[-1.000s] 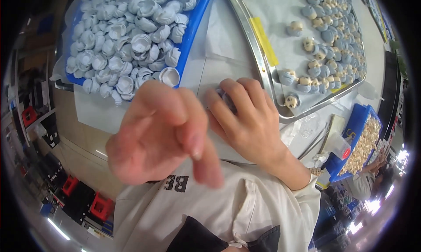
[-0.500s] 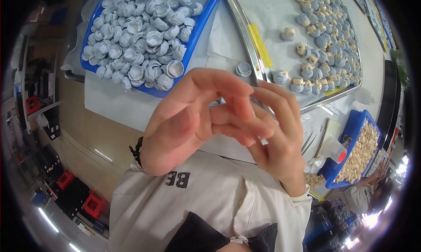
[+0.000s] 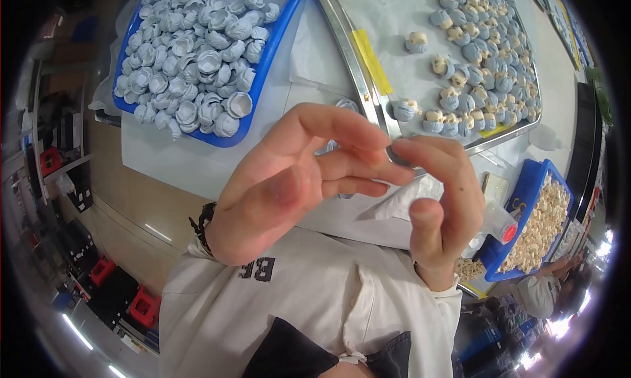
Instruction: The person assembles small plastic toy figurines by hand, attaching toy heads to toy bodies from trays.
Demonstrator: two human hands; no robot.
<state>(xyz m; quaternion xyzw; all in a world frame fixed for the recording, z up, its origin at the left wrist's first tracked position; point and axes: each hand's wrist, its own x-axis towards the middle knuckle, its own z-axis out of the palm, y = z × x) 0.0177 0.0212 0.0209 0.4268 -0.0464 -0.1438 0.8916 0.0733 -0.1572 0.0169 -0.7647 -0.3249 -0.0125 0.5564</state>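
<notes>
My left hand (image 3: pixel 296 174) is raised over the near edge of the table, fingers curled and thumb standing off from them. Facing it, my right hand (image 3: pixel 450 200) has a bent index finger, with its thumb well apart below. A small dark grey-blue piece (image 3: pixel 397 156) shows between the fingertips of both hands; its shape is mostly hidden. Behind the left fingers, a pale cup-shaped shell (image 3: pixel 346 105) lies partly covered on the table. Round blue-and-cream pieces (image 3: pixel 405 110) sit just beyond the right hand, on a paper-lined metal tray (image 3: pixel 353 66).
A blue tray (image 3: pixel 253 105) heaped with pale blue shells stands far left. At right is a blue bin (image 3: pixel 522 187) of small cream pieces, beside a clear container with a red end (image 3: pixel 505 230). White crumpled sheeting (image 3: pixel 404 200) lies between my hands. Another person (image 3: pixel 539 292) is at far right.
My right hand has shifted right and its thumb has come away from the left fingers. The trays have slid slightly left in the view. The grey-blue piece has come into sight at the fingertips.
</notes>
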